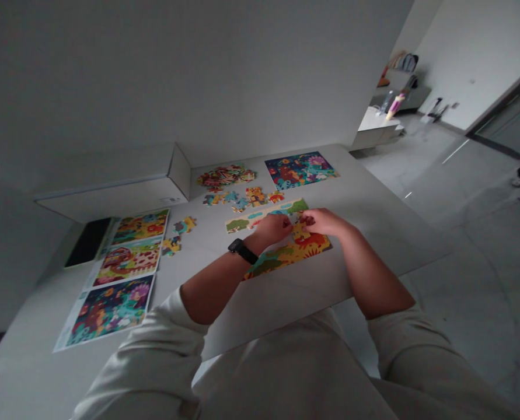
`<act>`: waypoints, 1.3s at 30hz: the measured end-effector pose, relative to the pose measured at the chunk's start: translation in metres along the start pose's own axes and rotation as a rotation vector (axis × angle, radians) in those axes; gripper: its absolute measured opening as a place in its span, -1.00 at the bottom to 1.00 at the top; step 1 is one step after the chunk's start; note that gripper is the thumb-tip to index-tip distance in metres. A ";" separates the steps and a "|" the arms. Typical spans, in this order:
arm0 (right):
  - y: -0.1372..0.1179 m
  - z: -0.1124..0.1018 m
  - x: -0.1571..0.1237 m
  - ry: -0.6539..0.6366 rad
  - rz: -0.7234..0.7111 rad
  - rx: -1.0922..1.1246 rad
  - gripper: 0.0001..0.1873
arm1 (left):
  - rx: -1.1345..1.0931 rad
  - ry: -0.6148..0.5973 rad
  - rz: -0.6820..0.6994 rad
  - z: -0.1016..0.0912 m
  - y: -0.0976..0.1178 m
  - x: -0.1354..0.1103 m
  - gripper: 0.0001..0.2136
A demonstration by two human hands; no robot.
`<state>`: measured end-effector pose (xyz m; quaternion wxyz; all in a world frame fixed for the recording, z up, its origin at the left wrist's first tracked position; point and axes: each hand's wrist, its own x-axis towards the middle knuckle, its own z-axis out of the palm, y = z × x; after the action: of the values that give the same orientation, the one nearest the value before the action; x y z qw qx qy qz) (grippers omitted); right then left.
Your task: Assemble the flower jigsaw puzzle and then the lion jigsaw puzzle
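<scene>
A partly built colourful jigsaw (pixel 286 251) lies on the grey table (pixel 373 204) in front of me. My left hand (pixel 274 228), with a black watch at the wrist, rests on the puzzle's middle with its fingers curled down. My right hand (pixel 323 220) is beside it, fingers pinched together at the puzzle's upper edge; what they hold is too small to make out. The two hands almost touch. Loose pieces (pixel 242 199) lie just beyond the hands, and a heap of pieces (pixel 225 175) sits further back.
A finished puzzle (pixel 300 169) lies at the far right of the table. A sheet with three picture panels (pixel 119 274) lies at the left, by a black flat object (pixel 89 241). A white box (pixel 124 189) stands behind. The table edge is near my body.
</scene>
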<state>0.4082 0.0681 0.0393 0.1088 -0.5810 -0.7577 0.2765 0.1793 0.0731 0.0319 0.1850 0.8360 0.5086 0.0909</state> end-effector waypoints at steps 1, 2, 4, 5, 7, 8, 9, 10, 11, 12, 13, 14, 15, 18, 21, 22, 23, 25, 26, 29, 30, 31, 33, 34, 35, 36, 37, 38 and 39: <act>0.000 0.001 0.000 0.005 -0.007 -0.016 -0.76 | 0.006 0.001 0.006 0.000 0.000 0.000 -0.74; 0.000 0.002 0.000 0.011 -0.017 -0.034 -0.75 | 0.010 -0.001 0.010 0.000 0.000 -0.001 -0.74; 0.000 0.004 0.000 0.024 -0.042 -0.070 -0.77 | 0.011 -0.007 0.019 0.000 0.001 0.000 -0.75; 0.001 0.004 0.000 0.029 -0.054 -0.086 -0.78 | 0.008 -0.008 0.022 0.000 0.000 0.000 -0.76; 0.001 0.005 0.000 0.038 -0.079 -0.111 -0.79 | 0.003 -0.008 0.023 0.001 0.000 0.001 -0.78; 0.002 0.005 0.000 0.043 -0.088 -0.123 -0.80 | 0.001 -0.009 0.023 0.002 -0.001 0.002 -0.78; 0.002 0.005 0.000 0.048 -0.095 -0.135 -0.80 | 0.001 -0.011 0.024 0.002 -0.001 0.003 -0.78; 0.003 0.005 0.000 0.055 -0.102 -0.145 -0.80 | 0.004 -0.014 0.024 0.003 -0.002 0.003 -0.78; 0.003 0.005 -0.001 0.064 -0.108 -0.152 -0.80 | 0.007 -0.016 0.023 0.003 -0.002 0.003 -0.77; 0.004 0.005 -0.001 0.070 -0.113 -0.156 -0.79 | 0.008 -0.019 0.024 0.003 -0.002 0.003 -0.77; 0.004 0.005 -0.001 0.075 -0.115 -0.155 -0.79 | 0.007 -0.021 0.027 0.004 -0.002 0.003 -0.77; 0.004 0.005 -0.002 0.079 -0.116 -0.152 -0.78 | 0.003 -0.021 0.031 0.004 -0.003 0.003 -0.77; 0.005 0.005 -0.002 0.083 -0.117 -0.145 -0.78 | -0.005 -0.019 0.033 0.005 -0.003 0.003 -0.77; 0.006 0.006 -0.003 0.091 -0.110 -0.110 -0.78 | -0.050 -0.006 0.040 0.007 -0.005 0.004 -0.77; 0.009 0.006 -0.003 0.082 -0.089 -0.027 -0.80 | -0.117 0.000 0.021 0.006 -0.006 0.006 -0.78; 0.010 0.005 -0.003 0.079 -0.080 0.023 -0.82 | -0.152 -0.003 0.005 0.005 -0.006 0.007 -0.78; 0.011 0.005 -0.003 0.082 -0.073 0.078 -0.83 | -0.202 -0.009 -0.018 0.003 -0.006 0.007 -0.79; 0.014 0.003 -0.002 0.110 -0.069 0.180 -0.85 | -0.346 -0.035 -0.071 -0.002 -0.007 0.007 -0.77; 0.015 0.001 -0.002 0.133 -0.071 0.215 -0.84 | -0.431 -0.052 -0.098 -0.005 -0.007 0.007 -0.76; 0.016 -0.002 -0.003 0.177 -0.081 0.305 -0.81 | -0.638 -0.068 -0.171 -0.012 -0.008 0.002 -0.77; 0.015 -0.003 -0.003 0.175 -0.085 0.346 -0.80 | -0.679 -0.061 -0.186 -0.013 -0.009 -0.001 -0.77; 0.015 -0.003 -0.003 0.167 -0.090 0.394 -0.77 | -0.711 -0.051 -0.197 -0.014 -0.009 -0.003 -0.78; 0.013 -0.001 -0.004 0.137 -0.104 0.486 -0.72 | -0.756 -0.040 -0.210 -0.015 -0.009 -0.010 -0.78; 0.012 0.000 -0.004 0.123 -0.112 0.524 -0.69 | -0.775 -0.033 -0.217 -0.016 -0.009 -0.013 -0.79; 0.010 0.001 -0.004 0.112 -0.121 0.554 -0.67 | -0.791 -0.022 -0.226 -0.016 -0.009 -0.016 -0.80; 0.009 0.003 -0.004 0.103 -0.130 0.576 -0.65 | -0.804 -0.009 -0.235 -0.017 -0.010 -0.020 -0.80; 0.007 0.005 -0.003 0.097 -0.141 0.592 -0.63 | -0.812 0.002 -0.240 -0.017 -0.010 -0.024 -0.81; 0.004 0.007 -0.003 0.098 -0.151 0.605 -0.62 | -0.812 0.012 -0.244 -0.018 -0.011 -0.028 -0.80; 0.002 0.009 -0.002 0.102 -0.160 0.613 -0.62 | -0.800 0.017 -0.244 -0.019 -0.012 -0.032 -0.79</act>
<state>0.4060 0.0639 0.0310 0.3382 -0.4728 -0.6759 0.4530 0.1480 0.0542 0.0450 0.5004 0.6310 0.5299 0.2656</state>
